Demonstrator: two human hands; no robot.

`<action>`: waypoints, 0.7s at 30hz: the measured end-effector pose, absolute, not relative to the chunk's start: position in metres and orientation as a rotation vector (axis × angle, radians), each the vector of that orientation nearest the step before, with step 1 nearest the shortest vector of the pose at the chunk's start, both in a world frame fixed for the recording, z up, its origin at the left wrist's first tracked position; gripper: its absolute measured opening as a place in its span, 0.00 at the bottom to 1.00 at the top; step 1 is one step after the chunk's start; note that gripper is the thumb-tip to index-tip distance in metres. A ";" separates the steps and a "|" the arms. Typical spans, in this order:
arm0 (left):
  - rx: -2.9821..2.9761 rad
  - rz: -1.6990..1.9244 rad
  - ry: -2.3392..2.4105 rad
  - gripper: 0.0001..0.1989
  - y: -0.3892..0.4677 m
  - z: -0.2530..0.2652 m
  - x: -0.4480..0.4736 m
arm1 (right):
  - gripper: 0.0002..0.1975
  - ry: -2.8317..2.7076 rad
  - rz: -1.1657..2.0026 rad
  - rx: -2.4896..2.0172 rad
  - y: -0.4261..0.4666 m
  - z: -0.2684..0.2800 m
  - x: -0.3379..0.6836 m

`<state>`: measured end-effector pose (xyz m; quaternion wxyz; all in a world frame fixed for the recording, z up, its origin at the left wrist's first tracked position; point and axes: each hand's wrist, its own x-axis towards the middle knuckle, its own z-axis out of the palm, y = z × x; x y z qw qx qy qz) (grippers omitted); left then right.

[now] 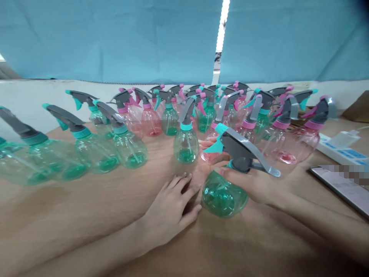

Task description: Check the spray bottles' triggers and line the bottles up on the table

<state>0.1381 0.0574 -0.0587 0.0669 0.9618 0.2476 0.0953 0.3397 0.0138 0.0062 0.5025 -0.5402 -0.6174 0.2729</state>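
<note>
My right hand (245, 181) is closed around the neck of a green spray bottle (223, 196) with a grey and turquoise trigger head. That bottle leans a little, its head tipped with the turquoise nozzle toward the upper left. Just left of its base, my left hand (175, 204) rests palm down on the table, fingers apart and holding nothing. Beyond the left fingertips stands another green spray bottle (186, 144) with a turquoise collar. Behind my right hand, a pink spray bottle (211, 157) is partly hidden by the fingers.
Several green spray bottles (131, 150) line the left side. Pink and green bottles (151, 119) crowd the back, with pink ones (305, 140) at the right. A white power strip (343, 148) and a phone (343, 188) lie at the right. A blue curtain (115, 42) hangs behind.
</note>
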 end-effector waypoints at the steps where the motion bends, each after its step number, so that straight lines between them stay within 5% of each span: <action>1: 2.902 0.288 0.745 0.20 0.058 -0.059 0.138 | 0.16 -1.497 0.660 -1.293 0.014 0.006 0.340; 11: 2.912 0.292 0.748 0.20 0.057 -0.059 0.138 | 0.17 -1.457 0.719 -1.279 0.013 0.006 0.338; 21: 2.905 0.314 0.742 0.19 0.058 -0.059 0.138 | 0.07 -1.557 0.681 -1.244 0.014 0.009 0.339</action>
